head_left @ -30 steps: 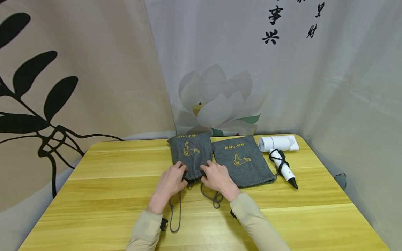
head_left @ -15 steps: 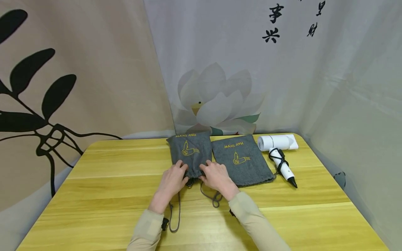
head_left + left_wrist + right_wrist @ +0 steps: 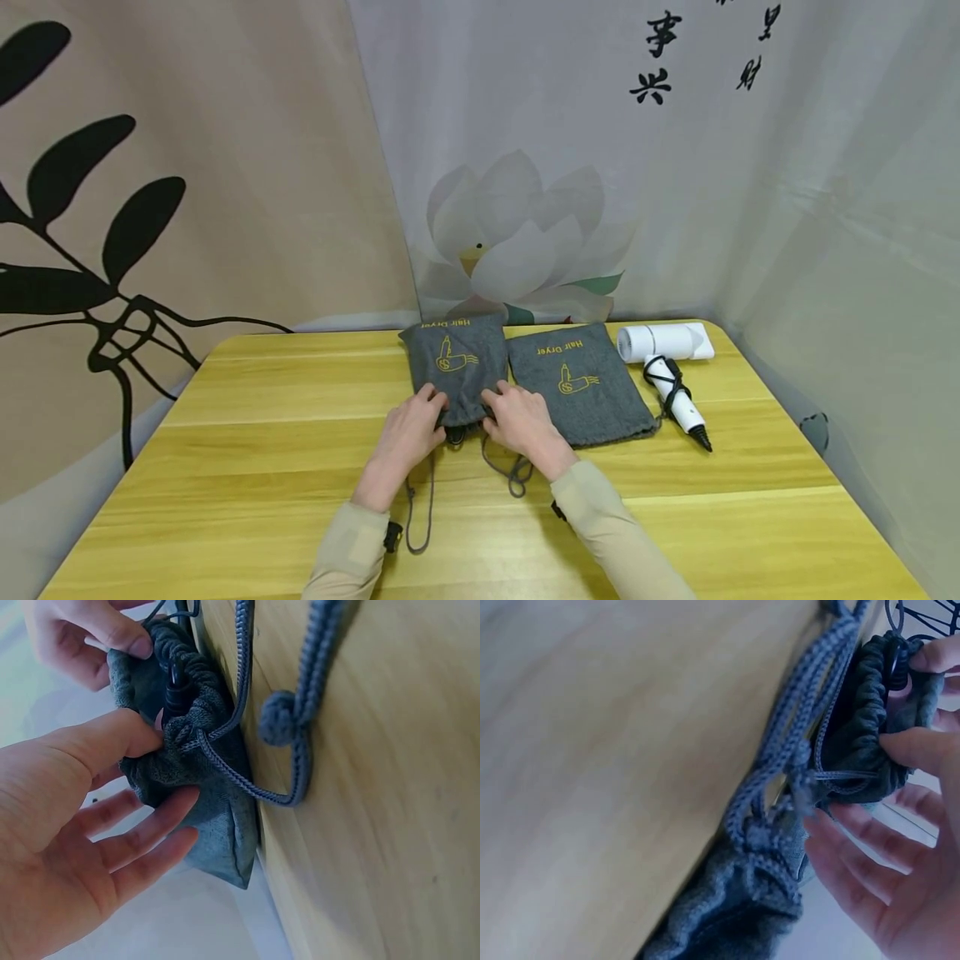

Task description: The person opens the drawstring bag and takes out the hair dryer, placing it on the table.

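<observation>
A dark grey drawstring bag (image 3: 457, 379) with yellow "Hair Dryer" lettering lies at the back middle of the table, its gathered mouth towards me. My left hand (image 3: 407, 429) pinches the mouth's left side; the thumb goes inside the rim, the lower fingers are spread beneath. On the right side of the same mouth, my right hand (image 3: 522, 422) pinches the rim likewise. Within the opening shows a black ribbed end piece with a loop (image 3: 178, 694); whatever it belongs to is hidden in the bag. A knotted drawstring (image 3: 279, 724) hangs from the left side.
A second grey bag (image 3: 581, 392) lies flat just to the right, with tangled cord (image 3: 517, 479) between the bags. Further right rests a white hair dryer (image 3: 660, 342), its black cord wrapped round the handle. Behind the wooden table (image 3: 300, 467) hangs a printed curtain (image 3: 525, 233).
Both hands keep their places at the bag's mouth. The right fingers shift very slightly on the rim; the bag and the other things stay where they were.
</observation>
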A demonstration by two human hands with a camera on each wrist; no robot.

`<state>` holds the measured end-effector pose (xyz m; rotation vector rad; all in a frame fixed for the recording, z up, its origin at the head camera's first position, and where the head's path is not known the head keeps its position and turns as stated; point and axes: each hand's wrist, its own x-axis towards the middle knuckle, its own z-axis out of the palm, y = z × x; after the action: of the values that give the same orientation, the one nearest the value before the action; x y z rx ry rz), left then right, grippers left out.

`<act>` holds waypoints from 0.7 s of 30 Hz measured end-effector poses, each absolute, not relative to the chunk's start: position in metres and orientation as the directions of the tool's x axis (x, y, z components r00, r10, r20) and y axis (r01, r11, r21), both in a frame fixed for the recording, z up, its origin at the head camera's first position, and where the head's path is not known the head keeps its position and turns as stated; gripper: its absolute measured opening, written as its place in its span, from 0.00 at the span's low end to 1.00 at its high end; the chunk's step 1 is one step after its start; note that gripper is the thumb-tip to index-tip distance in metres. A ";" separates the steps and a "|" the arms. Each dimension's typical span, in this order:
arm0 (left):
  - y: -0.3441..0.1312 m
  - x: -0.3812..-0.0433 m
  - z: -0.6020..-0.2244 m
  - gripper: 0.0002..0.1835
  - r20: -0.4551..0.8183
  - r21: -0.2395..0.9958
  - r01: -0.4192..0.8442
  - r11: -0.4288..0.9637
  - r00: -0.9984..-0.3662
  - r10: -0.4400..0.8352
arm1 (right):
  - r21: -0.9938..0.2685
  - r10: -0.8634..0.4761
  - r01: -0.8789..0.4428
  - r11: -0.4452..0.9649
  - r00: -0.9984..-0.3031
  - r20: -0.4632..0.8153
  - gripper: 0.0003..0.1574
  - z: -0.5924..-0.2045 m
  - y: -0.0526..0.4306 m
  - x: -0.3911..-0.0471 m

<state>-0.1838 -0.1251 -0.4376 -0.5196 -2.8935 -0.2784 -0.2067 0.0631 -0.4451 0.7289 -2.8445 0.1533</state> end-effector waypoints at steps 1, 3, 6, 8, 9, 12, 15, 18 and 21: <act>-0.125 -0.184 -0.438 0.12 0.215 0.154 0.361 0.920 -0.921 0.325 | -0.056 -0.462 -0.484 0.873 -0.859 0.220 0.09 -0.445 0.063 -0.207; -0.125 -0.184 -0.438 0.12 0.215 0.156 0.363 0.919 -0.920 0.327 | -0.063 -0.460 -0.483 0.873 -0.860 0.223 0.08 -0.446 0.064 -0.207; -0.126 -0.184 -0.438 0.13 0.217 0.153 0.365 0.918 -0.919 0.329 | -0.073 -0.458 -0.484 0.872 -0.859 0.229 0.08 -0.447 0.065 -0.207; -0.126 -0.184 -0.438 0.14 0.219 0.154 0.367 0.917 -0.918 0.331 | -0.077 -0.455 -0.481 0.873 -0.862 0.224 0.08 -0.447 0.066 -0.207; -0.126 -0.184 -0.438 0.15 0.219 0.155 0.367 0.917 -0.918 0.330 | -0.083 -0.453 -0.479 0.874 -0.864 0.220 0.08 -0.448 0.066 -0.207; -0.126 -0.184 -0.437 0.16 0.218 0.165 0.368 0.915 -0.919 0.330 | -0.099 -0.445 -0.471 0.877 -0.872 0.201 0.08 -0.448 0.067 -0.207; -0.127 -0.184 -0.438 0.17 0.218 0.172 0.371 0.913 -0.918 0.332 | -0.114 -0.439 -0.462 0.879 -0.880 0.179 0.09 -0.447 0.069 -0.207; -0.127 -0.184 -0.438 0.18 0.219 0.177 0.379 0.909 -0.915 0.339 | -0.124 -0.432 -0.453 0.883 -0.887 0.163 0.11 -0.446 0.070 -0.208; -0.128 -0.184 -0.439 0.18 0.221 0.182 0.386 0.904 -0.912 0.345 | -0.129 -0.428 -0.448 0.885 -0.890 0.156 0.12 -0.444 0.071 -0.208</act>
<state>-0.1842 -0.1276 -0.4385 -0.5583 -2.8844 -0.3306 -0.2078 0.0706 -0.4445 0.6830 -2.9302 0.2451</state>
